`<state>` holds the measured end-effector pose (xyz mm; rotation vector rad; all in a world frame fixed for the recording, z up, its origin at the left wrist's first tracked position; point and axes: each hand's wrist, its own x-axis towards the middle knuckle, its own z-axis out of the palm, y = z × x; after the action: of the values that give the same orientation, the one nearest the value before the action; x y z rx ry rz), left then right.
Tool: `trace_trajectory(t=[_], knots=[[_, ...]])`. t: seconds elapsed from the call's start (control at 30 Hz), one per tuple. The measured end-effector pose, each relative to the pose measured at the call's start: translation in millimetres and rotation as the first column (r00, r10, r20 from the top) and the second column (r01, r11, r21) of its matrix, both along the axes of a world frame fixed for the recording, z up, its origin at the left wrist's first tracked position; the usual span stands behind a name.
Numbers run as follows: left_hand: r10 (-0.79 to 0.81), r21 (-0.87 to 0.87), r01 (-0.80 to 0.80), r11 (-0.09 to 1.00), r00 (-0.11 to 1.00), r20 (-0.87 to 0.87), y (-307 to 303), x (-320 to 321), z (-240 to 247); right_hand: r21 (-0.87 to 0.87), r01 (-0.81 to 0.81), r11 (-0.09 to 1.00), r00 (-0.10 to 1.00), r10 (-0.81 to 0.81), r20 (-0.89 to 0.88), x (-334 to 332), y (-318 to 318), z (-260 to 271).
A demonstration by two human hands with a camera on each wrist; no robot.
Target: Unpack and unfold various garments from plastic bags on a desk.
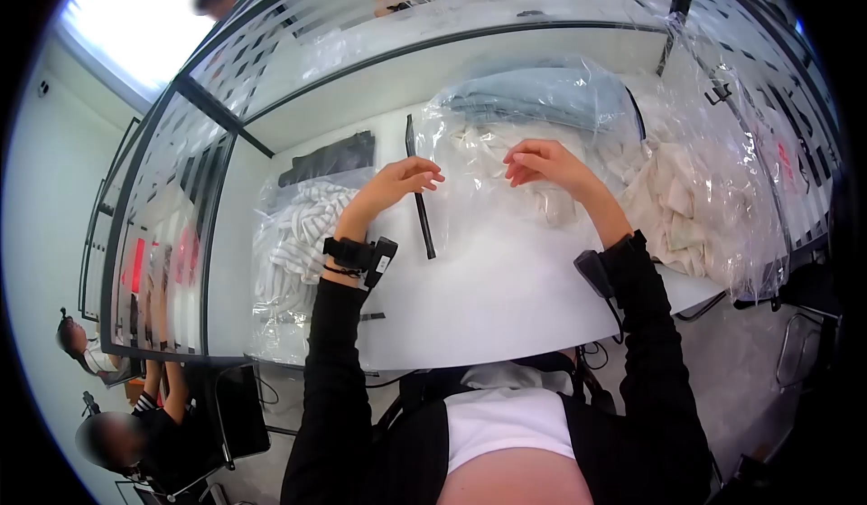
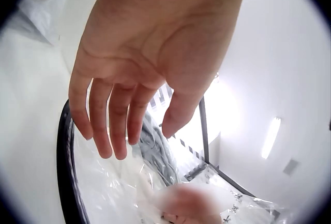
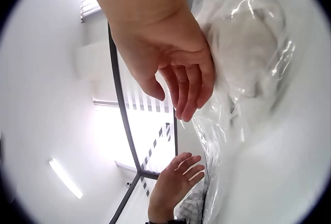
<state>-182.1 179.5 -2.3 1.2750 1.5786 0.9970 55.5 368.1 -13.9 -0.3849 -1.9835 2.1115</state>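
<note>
Cream cloth [image 1: 483,151] shows from the head, a lamp [image 2: 271,137] only from wrists.

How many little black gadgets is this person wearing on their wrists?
2: one gadget strapped behind the left hand, another gadget behind the right hand. I see no more, though the black sleeves could hide others.

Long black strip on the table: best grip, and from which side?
Probably pinch the strip across its narrow width at the end nearest the person, coming from that side. It's long and thin, points roughly toward them, and that end shows uncovered; the left hand hides part farther up.
</note>
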Motion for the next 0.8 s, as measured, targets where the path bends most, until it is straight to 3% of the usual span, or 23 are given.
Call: trace_trajectory(t=[0.27, 0.5, 0.8], knots=[[0.029, -0.042, -0.028, 0.999, 0.999, 0.034, 14.1, -2.3, -33.1, -0.067, -0.077, 0.995, 0.994, 0.071, -0.081, 4.5, 12.7, -22.0], [0.049, -0.052, -0.053, 0.997, 0.996, -0.076, 13.5, -1.8, -38.9, 0.057, -0.078, 0.995, 0.994, 0.082, -0.068, 0.4, 8.5, -29.4], [0.168, 0.018, -0.168, 0.986, 0.963, -0.21, 12.5, -2.7, -47.0, 0.032, -0.062, 0.998, 0.996, 0.064, -0.064, 0.8, 5.8, -25.2]])
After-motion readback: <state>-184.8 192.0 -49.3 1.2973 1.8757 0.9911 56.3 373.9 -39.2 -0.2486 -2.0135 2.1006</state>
